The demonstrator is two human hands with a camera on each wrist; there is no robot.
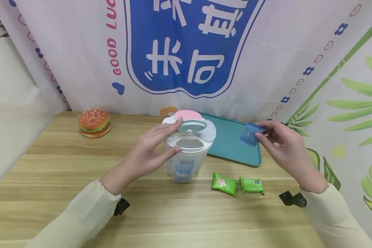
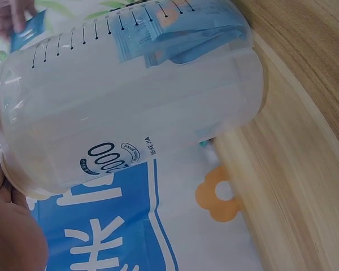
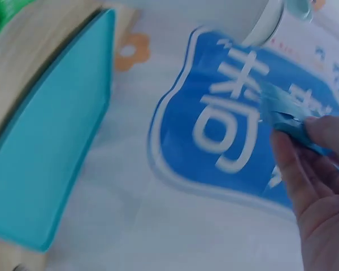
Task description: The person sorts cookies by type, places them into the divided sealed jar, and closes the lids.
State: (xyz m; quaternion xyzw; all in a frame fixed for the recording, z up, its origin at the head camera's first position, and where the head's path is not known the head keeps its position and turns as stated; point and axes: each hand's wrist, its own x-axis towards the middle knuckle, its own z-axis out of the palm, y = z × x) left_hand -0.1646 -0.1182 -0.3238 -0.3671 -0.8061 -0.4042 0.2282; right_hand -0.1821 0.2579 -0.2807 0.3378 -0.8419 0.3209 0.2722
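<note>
A clear lidded storage container [image 1: 189,162] stands upright on the table, with blue packets [image 2: 186,36] visible inside its lower part. One lid flap [image 1: 192,126] is raised above an opening. My left hand [image 1: 142,153] is at the container's left side, index finger extended to the raised flap and thumb near the opening's rim. Over the teal tray [image 1: 226,137], my right hand [image 1: 283,148] pinches a small blue packet [image 1: 251,134] between thumb and fingers. This packet [image 3: 288,113] also shows in the right wrist view, apart from the container.
Two green packets [image 1: 224,184] lie in front of the tray, right of the container. A toy hamburger [image 1: 94,123] sits at the back left. A printed cloth [image 1: 90,51] hangs behind the table, and a leaf-patterned one [image 1: 353,120] hangs on the right.
</note>
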